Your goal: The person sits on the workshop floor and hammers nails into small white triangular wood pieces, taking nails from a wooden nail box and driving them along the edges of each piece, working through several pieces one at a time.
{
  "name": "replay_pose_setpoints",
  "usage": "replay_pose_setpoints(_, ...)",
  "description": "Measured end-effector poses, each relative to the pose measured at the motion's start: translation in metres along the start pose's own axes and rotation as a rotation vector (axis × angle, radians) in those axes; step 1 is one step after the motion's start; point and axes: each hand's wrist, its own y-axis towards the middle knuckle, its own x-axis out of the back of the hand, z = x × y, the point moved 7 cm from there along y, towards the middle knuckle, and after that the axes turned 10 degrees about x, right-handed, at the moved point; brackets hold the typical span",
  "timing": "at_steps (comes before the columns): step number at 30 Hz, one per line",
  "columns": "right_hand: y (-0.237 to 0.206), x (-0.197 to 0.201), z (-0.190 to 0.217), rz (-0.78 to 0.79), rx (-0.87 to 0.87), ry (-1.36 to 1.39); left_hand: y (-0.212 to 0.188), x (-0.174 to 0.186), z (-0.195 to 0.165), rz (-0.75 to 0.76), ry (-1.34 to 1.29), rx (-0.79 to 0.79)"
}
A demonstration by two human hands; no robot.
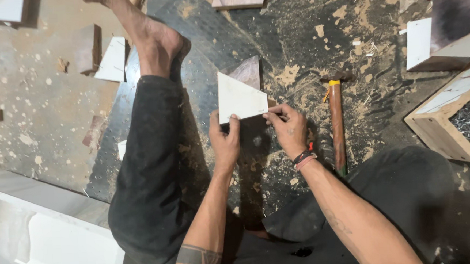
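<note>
I sit on a dusty dark floor with my left leg stretched out ahead. Both hands hold a small white laminated board offcut (238,99), shaped like a slanted four-sided piece. My left hand (225,140) grips its lower left edge. At its lower right corner my right hand (288,128) pinches the piece with thumb and fingertips. A brown-faced offcut (247,71) lies on the floor just behind the white piece.
A wooden-handled hammer (337,122) lies right of my right hand. A wooden box of nails (454,116) stands at the right edge. Board offcuts (114,59) lie at the left, top and upper right. A long white board (40,198) runs along the lower left.
</note>
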Motion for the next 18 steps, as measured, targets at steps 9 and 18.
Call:
replay_pose_setpoints(9, -0.024, 0.056, 0.03, 0.006, -0.143, -0.316, -0.002, -0.002, -0.002, -0.028, 0.104, 0.029)
replay_pose_setpoints(18, -0.044, 0.125, -0.016, -0.068, -0.265, -0.721, 0.003, -0.005, -0.007, -0.045, 0.086, 0.063)
